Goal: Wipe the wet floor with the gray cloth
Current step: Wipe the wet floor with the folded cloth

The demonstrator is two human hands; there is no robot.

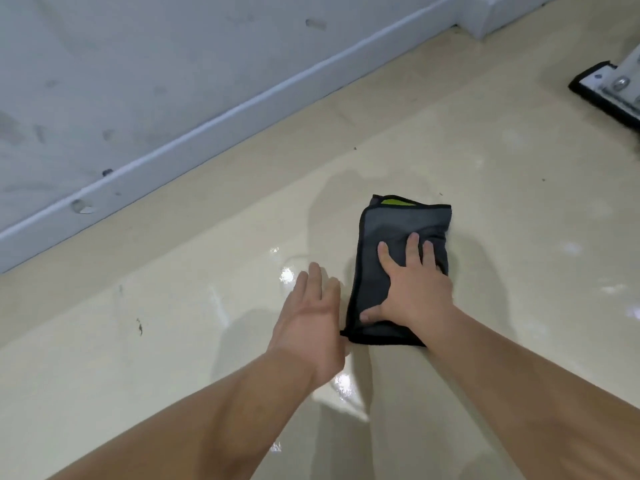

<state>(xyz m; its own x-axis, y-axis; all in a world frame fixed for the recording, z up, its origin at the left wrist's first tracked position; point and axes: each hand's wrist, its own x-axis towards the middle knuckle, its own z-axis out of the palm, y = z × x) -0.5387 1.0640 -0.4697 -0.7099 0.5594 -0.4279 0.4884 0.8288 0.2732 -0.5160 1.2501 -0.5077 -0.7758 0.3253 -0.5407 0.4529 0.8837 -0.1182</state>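
Both spread flat: right hand (415, 289) presses gray cloth (388, 225), its length pointing away; left hand (310, 317) beside.

Head camera, single wide-angle view: looked forward and steeply down at the floor (173, 323) from close above; baseboard (207, 143) crossed diagonally at the floor's far edge.

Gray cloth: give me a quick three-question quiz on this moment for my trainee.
1. True or false: the right hand presses flat on the gray cloth.
2. The left hand is: A) gripping the cloth, B) open beside the cloth, C) out of view.
3. Fill in: the patch peeking out at the cloth's far edge is ____.
Key: 1 true; 2 B; 3 green.
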